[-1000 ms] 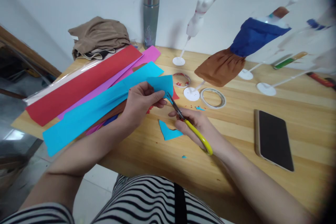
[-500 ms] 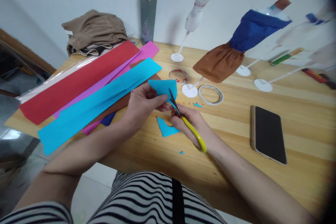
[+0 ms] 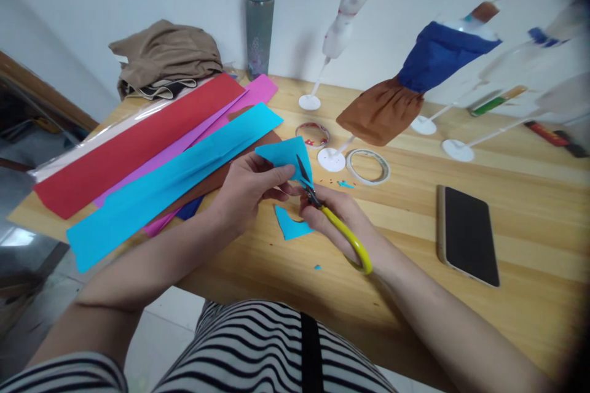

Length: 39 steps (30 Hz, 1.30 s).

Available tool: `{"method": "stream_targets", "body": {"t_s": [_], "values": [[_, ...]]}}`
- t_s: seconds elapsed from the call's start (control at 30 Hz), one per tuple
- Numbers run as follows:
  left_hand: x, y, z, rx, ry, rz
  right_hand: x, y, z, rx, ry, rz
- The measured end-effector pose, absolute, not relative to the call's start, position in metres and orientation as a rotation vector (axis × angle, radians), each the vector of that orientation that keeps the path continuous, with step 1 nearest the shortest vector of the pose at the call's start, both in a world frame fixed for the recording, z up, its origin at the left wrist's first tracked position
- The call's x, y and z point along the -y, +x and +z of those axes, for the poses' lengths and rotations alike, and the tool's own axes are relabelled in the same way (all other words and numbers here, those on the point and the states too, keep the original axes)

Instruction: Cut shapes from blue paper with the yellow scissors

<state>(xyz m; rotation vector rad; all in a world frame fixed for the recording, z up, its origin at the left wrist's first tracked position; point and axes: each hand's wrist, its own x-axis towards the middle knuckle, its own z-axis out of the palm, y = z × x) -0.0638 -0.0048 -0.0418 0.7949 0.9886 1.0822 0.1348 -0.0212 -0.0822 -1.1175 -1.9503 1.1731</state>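
Between thumb and fingers, my left hand (image 3: pixel 253 187) pinches a small blue paper piece (image 3: pixel 286 150). My right hand (image 3: pixel 338 221) is wrapped round yellow-handled scissors (image 3: pixel 346 234), whose dark blades lie at the right part of the blue piece. Below the hands, a blue offcut (image 3: pixel 290 224) with a curved notch rests on the wooden table (image 3: pixel 258 276). Small blue and red scraps (image 3: pixel 345 184) lie right of the scissors. Left of my left hand, a long blue strip (image 3: pixel 175 187) lies over brown and pink sheets.
A red sheet (image 3: pixel 138 147) and brown cloth (image 3: pixel 168 55) are at the left. Behind stand a flask (image 3: pixel 260 18), a white mannequin (image 3: pixel 348 6) and one dressed in blue and brown (image 3: pixel 436 61). Tape rolls (image 3: pixel 369 167) lie before them; a phone (image 3: pixel 468 234) is at the right.
The blue piece has tilted and shifted slightly in my left hand, showing more of its surface. The scissors' handle has swung a little down and right with my right hand.
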Motion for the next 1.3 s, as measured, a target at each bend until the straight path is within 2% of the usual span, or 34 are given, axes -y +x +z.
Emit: {"method": "stream_targets", "body": {"t_s": [0.47,1.03,1.3], "values": [[-0.001,-0.067,-0.045,-1.016,0.921,1.124,0.025,0.138,-0.073,1.807,-1.161,1.318],[-0.004,-0.063,-0.055,-0.989,1.088,1.257,0.018,0.141,-0.080,1.962,-1.060,1.209],[0.004,-0.062,-0.047,-1.099,1.158,1.238,0.019,0.140,-0.075,1.976,-1.020,1.277]]}}
